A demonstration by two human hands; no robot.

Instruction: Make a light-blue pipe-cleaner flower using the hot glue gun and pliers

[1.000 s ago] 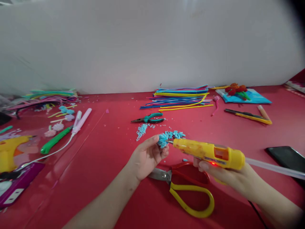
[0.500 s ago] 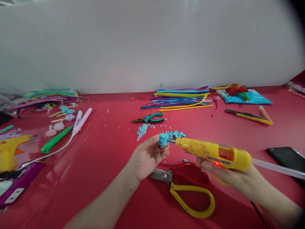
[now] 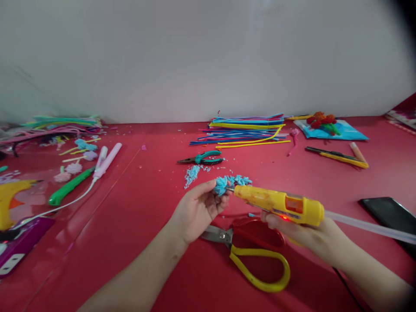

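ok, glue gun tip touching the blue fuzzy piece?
Touching. Head view: the glue gun tip meets the blue fuzzy piece in the left hand, no gap visible.

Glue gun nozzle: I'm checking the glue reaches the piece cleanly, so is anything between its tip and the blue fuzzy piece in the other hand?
Nothing visible. The right hand points the yellow glue gun with its tip right at the blue fuzzy piece pinched in the left hand. The scissors lie on the table below, out of that line.
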